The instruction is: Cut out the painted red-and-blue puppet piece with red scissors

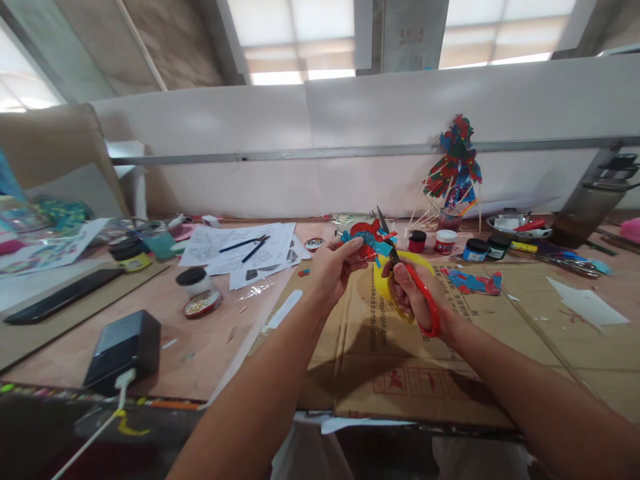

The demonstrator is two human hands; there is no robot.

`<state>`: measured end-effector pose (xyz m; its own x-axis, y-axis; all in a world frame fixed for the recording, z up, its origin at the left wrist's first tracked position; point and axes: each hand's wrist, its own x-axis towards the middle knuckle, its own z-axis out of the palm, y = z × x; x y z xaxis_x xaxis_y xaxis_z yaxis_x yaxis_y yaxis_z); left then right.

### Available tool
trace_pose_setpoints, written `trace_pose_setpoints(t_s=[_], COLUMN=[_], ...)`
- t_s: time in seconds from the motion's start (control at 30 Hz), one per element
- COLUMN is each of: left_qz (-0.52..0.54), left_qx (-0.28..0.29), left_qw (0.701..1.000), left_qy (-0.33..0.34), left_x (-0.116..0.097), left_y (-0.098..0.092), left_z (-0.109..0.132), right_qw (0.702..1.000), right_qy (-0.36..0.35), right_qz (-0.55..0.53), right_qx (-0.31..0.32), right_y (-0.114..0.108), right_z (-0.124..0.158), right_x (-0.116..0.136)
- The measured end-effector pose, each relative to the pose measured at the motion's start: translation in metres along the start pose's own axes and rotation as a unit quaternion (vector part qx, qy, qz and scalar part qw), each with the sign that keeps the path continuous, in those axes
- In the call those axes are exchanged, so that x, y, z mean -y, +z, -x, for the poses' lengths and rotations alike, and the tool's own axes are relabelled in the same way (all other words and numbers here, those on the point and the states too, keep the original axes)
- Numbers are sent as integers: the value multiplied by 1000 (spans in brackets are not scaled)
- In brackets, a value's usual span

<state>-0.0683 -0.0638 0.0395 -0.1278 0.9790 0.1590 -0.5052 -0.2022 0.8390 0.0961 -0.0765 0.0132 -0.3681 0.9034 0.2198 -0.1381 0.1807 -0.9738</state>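
My left hand [336, 265] pinches a small painted cut-out [369, 239], red and blue, held up above the cardboard sheet [450, 347]. My right hand [407, 290] grips scissors with red and yellow handles [425, 303]; their dark blades [386, 235] point up into the cut-out's right side. Both hands hover over the cardboard, close together.
Printed sheets with two pens [245, 250] lie at back left. Small paint jars [445, 241] stand behind the hands, below a finished coloured puppet on sticks [456, 167]. A black power bank with cable [123, 347], a phone [63, 295], another painted scrap [473, 281] and a water bottle [593, 200] surround the work area.
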Motion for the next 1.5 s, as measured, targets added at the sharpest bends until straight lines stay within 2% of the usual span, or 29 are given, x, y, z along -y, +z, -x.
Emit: trace_pose_setpoints(t_s=[0.17, 0.3, 0.5, 0.67, 0.83, 1.5], left_qz=[23, 27, 91, 77, 56, 47], left_qx=[-14, -50, -93, -64, -60, -47], left_qw=[1000, 998, 991, 995, 996, 997], left_qy=[11, 25, 18, 21, 24, 30], left_x=[-3, -5, 5, 11, 6, 7], left_y=[0, 0, 7, 12, 10, 4], left_z=[-1, -1, -1, 3, 2, -2], right_qw=[1000, 999, 999, 998, 994, 995], right_qy=[10, 1, 10, 26, 2, -8], right_qz=[9, 33, 47, 59, 101, 73], right_qx=[1, 13, 13, 14, 29, 64], right_y=[0, -1, -1, 2, -2, -5], right_z=[0, 0, 1, 2, -1, -1], right_x=[2, -1, -13, -11, -12, -13])
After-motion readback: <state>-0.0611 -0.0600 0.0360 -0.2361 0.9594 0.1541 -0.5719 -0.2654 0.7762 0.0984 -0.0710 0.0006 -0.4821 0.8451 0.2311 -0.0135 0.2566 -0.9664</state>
